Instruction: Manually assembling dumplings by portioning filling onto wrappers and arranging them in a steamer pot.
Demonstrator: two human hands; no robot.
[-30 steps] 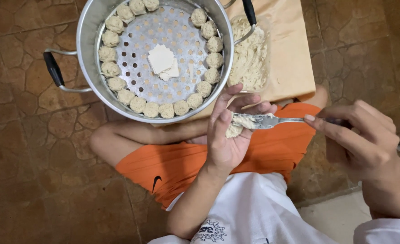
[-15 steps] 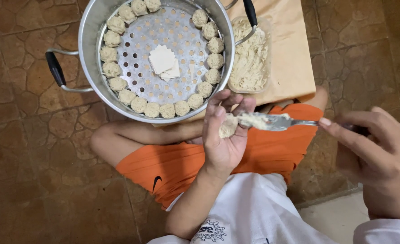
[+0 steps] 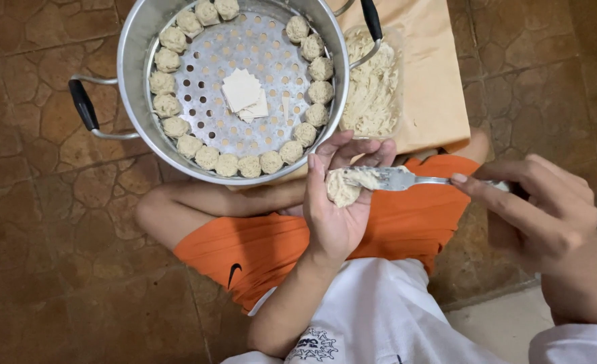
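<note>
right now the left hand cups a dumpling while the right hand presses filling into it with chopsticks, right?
Not quite: in the head view the right hand holds a metal fork, not chopsticks. The left hand does cup the dumpling.

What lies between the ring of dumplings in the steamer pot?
In the head view, a small stack of square wrappers lies mid-tray on the perforated steamer pot, inside the ring of dumplings; the rest is bare holed metal.

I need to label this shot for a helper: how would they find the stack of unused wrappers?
Start at the big metal steamer pot at the top. A ring of filled dumplings lines its perforated tray. The wrappers lie alone in the middle: flat, pale squares, unlike the round lumps around them.
</note>
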